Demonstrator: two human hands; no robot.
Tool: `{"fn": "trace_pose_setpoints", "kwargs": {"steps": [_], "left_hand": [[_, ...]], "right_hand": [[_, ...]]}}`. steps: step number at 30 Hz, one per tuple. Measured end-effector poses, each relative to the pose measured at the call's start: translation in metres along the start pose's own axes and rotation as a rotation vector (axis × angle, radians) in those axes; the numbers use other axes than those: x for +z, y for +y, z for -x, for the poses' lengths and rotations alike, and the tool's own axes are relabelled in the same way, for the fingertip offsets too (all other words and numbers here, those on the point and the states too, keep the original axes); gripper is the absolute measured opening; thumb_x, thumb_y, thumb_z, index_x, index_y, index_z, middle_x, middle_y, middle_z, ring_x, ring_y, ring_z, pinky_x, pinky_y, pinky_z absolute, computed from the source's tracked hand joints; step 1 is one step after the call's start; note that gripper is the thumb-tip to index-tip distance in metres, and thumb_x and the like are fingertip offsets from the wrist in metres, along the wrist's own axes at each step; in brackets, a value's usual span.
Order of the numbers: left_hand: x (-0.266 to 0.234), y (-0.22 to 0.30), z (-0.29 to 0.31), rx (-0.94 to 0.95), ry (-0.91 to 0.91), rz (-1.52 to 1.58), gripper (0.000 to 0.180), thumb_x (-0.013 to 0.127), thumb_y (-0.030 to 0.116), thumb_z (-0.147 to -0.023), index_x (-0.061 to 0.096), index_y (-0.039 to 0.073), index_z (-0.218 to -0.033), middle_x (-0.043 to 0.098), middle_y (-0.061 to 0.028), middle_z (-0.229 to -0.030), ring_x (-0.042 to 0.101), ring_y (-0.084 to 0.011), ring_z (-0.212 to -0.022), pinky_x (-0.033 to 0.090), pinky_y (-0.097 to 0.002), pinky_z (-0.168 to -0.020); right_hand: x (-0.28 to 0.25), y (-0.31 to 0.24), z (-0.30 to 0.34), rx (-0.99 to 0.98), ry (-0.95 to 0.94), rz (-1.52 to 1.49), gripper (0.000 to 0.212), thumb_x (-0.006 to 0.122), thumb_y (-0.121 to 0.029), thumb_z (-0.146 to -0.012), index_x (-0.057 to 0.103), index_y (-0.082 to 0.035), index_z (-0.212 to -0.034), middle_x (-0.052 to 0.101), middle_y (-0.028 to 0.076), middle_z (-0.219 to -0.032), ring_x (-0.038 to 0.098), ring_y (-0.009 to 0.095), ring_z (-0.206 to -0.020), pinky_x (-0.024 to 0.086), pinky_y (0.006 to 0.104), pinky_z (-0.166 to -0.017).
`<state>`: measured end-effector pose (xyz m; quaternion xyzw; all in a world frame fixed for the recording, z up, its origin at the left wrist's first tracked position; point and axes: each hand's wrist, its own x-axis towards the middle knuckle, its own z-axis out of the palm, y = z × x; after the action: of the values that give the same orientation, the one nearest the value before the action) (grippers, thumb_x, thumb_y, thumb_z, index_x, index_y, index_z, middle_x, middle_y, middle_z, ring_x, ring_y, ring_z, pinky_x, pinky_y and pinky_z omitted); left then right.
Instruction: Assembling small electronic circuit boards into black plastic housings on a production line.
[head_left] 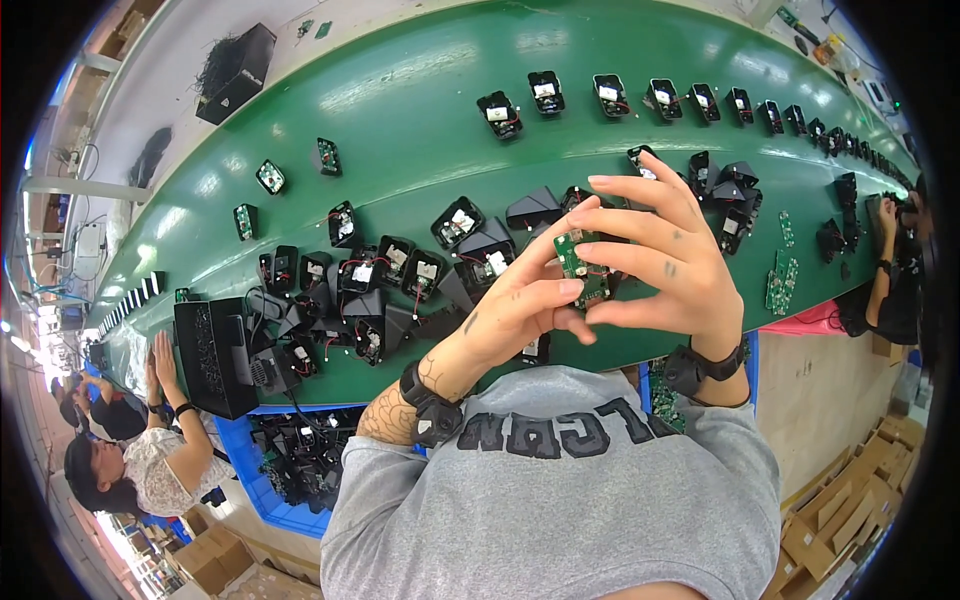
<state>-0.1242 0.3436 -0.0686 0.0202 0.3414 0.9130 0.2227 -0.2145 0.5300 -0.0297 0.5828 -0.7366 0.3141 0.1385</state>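
Above the near edge of the bench, my hands meet around a small green circuit board. My left hand grips its left side, with the thumb on the near face. From the right, my right hand curves over it, its middle fingers on the board and its thumb below. Dark parts show at the board's lower end; my fingers partly hide them. Just left of my left hand lie several open black housings with white parts and red wires inside.
A row of open black housings runs along the green bench. Panels of green boards lie at right. A black box stands at left, near blue bins below the edge. Co-workers' hands are at the left.
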Motion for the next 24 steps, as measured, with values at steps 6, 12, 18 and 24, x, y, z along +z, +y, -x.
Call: {"fn": "trace_pose_setpoints", "kwargs": {"steps": [6, 12, 18, 24], "left_hand": [[-0.007, 0.002, 0.001, 0.012, 0.015, -0.121, 0.076, 0.057, 0.027, -0.095, 0.010, 0.015, -0.154, 0.054, -0.0124, -0.121, 0.064, -0.0217, -0.097, 0.059, -0.0381, -0.079], [-0.017, -0.006, 0.001, 0.010, -0.110, -0.146, 0.081, 0.057, 0.043, -0.094, 0.008, 0.015, -0.153, 0.053, -0.0129, -0.115, 0.064, -0.0204, -0.081, 0.058, -0.0361, -0.072], [-0.013, -0.006, -0.001, 0.064, -0.070, -0.143, 0.089, 0.062, 0.046, -0.090, 0.009, 0.015, -0.153, 0.052, -0.0127, -0.119, 0.065, -0.0205, -0.083, 0.058, -0.0359, -0.070], [0.003, -0.002, -0.006, 0.152, -0.005, -0.186, 0.091, 0.069, 0.037, -0.087, 0.009, 0.015, -0.153, 0.053, -0.0149, -0.121, 0.063, -0.0196, -0.086, 0.056, -0.0336, -0.072]], "right_hand": [[-0.013, 0.000, -0.010, 0.058, -0.052, -0.030, 0.043, 0.082, -0.026, -0.064, 0.068, -0.014, -0.104, 0.065, 0.002, -0.117, 0.055, 0.029, -0.120, 0.033, 0.0554, -0.107], [-0.015, 0.006, -0.007, 0.022, -0.063, -0.078, 0.051, 0.082, -0.028, -0.058, 0.069, -0.013, -0.106, 0.066, 0.006, -0.117, 0.056, 0.032, -0.118, 0.032, 0.0577, -0.107], [-0.012, -0.010, -0.009, 0.007, 0.054, 0.159, 0.041, 0.077, -0.026, -0.063, 0.068, -0.011, -0.100, 0.067, 0.005, -0.112, 0.059, 0.029, -0.113, 0.033, 0.0601, -0.107], [-0.016, -0.006, -0.004, 0.024, 0.121, 0.222, 0.042, 0.075, -0.027, -0.063, 0.066, -0.010, -0.100, 0.067, 0.006, -0.109, 0.061, 0.028, -0.109, 0.033, 0.0625, -0.106]]}}
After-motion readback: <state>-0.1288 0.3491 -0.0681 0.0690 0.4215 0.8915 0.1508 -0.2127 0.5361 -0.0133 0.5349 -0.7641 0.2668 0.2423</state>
